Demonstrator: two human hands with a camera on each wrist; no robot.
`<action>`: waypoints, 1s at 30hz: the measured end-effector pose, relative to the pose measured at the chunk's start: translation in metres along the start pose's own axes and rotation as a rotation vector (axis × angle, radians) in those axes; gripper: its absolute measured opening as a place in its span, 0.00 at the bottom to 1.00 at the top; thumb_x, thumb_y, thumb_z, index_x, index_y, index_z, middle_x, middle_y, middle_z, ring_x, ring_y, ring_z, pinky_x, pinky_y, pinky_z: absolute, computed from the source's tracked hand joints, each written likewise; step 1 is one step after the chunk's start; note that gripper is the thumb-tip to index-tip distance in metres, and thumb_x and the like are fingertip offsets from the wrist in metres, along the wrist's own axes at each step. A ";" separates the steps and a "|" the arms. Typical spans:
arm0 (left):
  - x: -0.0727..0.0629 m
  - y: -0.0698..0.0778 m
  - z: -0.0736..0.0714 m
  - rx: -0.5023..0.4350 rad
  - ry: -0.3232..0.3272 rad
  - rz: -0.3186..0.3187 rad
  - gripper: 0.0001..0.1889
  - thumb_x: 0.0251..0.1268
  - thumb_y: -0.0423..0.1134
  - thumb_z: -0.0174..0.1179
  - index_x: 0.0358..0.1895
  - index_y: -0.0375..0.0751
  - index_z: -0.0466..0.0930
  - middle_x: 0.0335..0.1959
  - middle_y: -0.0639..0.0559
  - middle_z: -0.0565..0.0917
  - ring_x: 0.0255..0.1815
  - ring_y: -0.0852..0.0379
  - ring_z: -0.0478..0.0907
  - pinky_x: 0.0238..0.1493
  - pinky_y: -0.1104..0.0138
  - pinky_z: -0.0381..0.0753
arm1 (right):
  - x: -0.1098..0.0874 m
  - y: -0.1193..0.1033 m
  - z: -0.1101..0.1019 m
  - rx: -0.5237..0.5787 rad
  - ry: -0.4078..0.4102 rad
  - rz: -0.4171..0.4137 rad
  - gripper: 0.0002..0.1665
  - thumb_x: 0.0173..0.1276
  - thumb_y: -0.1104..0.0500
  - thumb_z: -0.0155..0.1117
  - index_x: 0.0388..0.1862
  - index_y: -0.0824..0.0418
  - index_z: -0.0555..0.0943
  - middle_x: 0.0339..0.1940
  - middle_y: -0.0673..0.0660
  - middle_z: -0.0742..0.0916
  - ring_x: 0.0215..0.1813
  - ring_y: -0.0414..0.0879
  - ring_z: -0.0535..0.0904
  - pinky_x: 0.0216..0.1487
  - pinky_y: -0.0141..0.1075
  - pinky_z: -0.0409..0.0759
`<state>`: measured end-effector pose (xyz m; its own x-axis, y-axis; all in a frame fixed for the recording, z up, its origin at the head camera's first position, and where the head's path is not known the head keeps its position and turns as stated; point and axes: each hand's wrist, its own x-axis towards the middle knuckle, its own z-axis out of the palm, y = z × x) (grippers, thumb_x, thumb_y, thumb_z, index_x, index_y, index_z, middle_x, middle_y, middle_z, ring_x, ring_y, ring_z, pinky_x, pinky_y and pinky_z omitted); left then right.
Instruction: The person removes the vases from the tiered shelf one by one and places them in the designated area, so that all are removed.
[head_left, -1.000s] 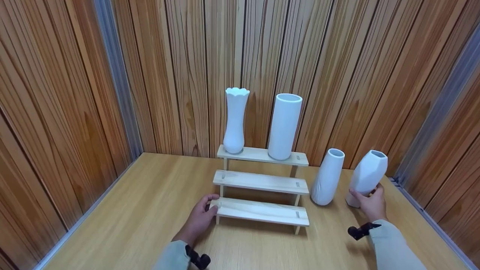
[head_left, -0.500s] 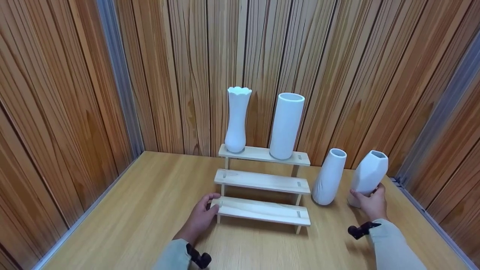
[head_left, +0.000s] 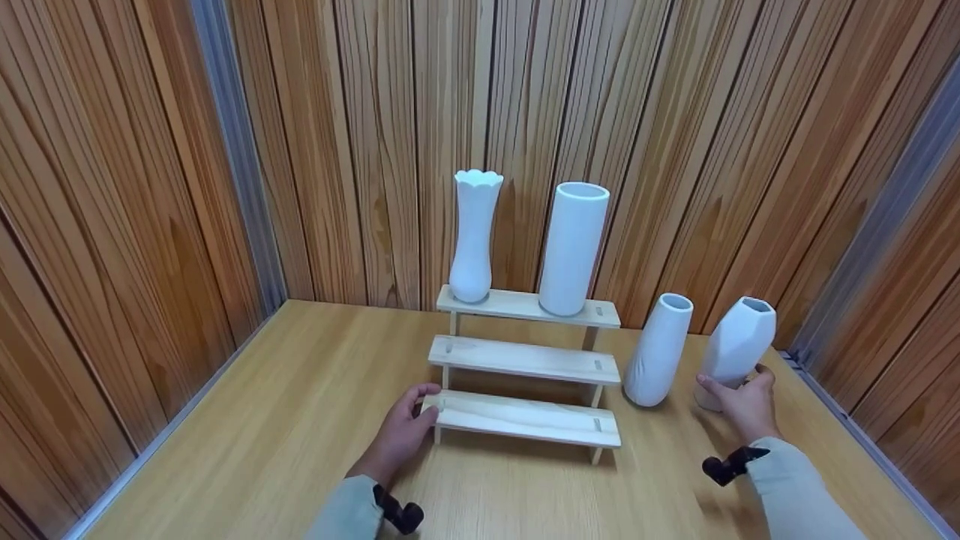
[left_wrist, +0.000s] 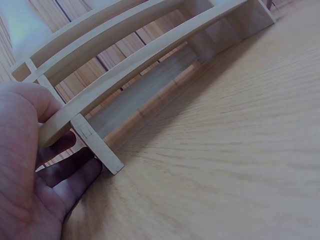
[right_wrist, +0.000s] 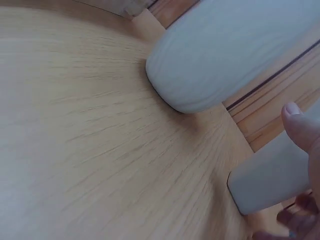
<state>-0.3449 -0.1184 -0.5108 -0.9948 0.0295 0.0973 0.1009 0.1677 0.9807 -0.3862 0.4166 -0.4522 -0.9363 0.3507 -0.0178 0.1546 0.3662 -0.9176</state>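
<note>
My left hand [head_left: 401, 431] grips the left end of the three-tier wooden stand [head_left: 525, 416]; in the left wrist view its thumb lies over the lowest board and the other fingers are behind the leg. At the right, my right hand [head_left: 746, 405] is around the lower part of a white faceted vase [head_left: 739, 341] standing on the table. The right wrist view shows the thumb [right_wrist: 299, 125] extended and the fingers loose beside this vase [right_wrist: 270, 175]. Between stand and faceted vase stands a tapered white vase [head_left: 658, 352].
On the stand's top board are a scalloped-rim white vase [head_left: 472, 240] at the left and a white cylindrical vase [head_left: 574, 251] at the right. Wood-panelled walls [head_left: 360, 150] enclose the wooden table [head_left: 300, 420] at the back and sides.
My right wrist has shifted slightly right and the hand's hold around the faceted vase has loosened. The left hand, stand and vases keep their places; the head view shifts slightly.
</note>
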 end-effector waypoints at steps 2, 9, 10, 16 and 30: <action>0.000 0.001 0.000 0.002 0.003 -0.001 0.17 0.74 0.38 0.54 0.63 0.42 0.73 0.73 0.40 0.67 0.78 0.41 0.56 0.77 0.44 0.54 | -0.005 -0.004 -0.002 -0.018 0.000 0.017 0.76 0.63 0.34 0.69 0.78 0.60 0.20 0.81 0.73 0.39 0.81 0.71 0.38 0.73 0.70 0.43; 0.001 0.002 0.000 0.008 0.017 -0.018 0.17 0.75 0.38 0.53 0.63 0.45 0.74 0.74 0.41 0.66 0.78 0.41 0.57 0.75 0.44 0.58 | -0.029 -0.018 0.001 -0.055 0.005 0.001 0.76 0.62 0.28 0.65 0.79 0.62 0.23 0.81 0.74 0.40 0.80 0.71 0.41 0.72 0.70 0.49; 0.000 0.002 0.000 0.013 0.018 -0.019 0.17 0.75 0.38 0.53 0.63 0.45 0.74 0.74 0.41 0.66 0.78 0.41 0.56 0.75 0.44 0.57 | -0.033 -0.019 0.002 -0.054 0.004 -0.005 0.75 0.62 0.28 0.64 0.79 0.62 0.23 0.81 0.74 0.41 0.80 0.71 0.42 0.72 0.70 0.50; -0.001 0.001 0.001 0.016 0.013 -0.006 0.17 0.75 0.37 0.53 0.63 0.44 0.73 0.74 0.40 0.66 0.78 0.40 0.56 0.75 0.43 0.58 | -0.050 -0.030 0.003 -0.031 0.012 -0.020 0.73 0.64 0.28 0.62 0.78 0.64 0.26 0.81 0.74 0.42 0.80 0.71 0.43 0.71 0.70 0.51; -0.001 0.002 0.000 -0.026 -0.014 -0.029 0.18 0.75 0.36 0.52 0.65 0.43 0.72 0.75 0.41 0.64 0.76 0.42 0.60 0.74 0.46 0.62 | -0.077 -0.066 0.015 -0.063 -0.033 -0.064 0.70 0.63 0.26 0.60 0.79 0.61 0.29 0.76 0.76 0.54 0.74 0.71 0.55 0.70 0.67 0.63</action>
<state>-0.3436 -0.1177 -0.5089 -0.9971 0.0391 0.0660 0.0710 0.1433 0.9871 -0.3296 0.3525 -0.3962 -0.9547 0.2966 0.0259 0.1128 0.4409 -0.8905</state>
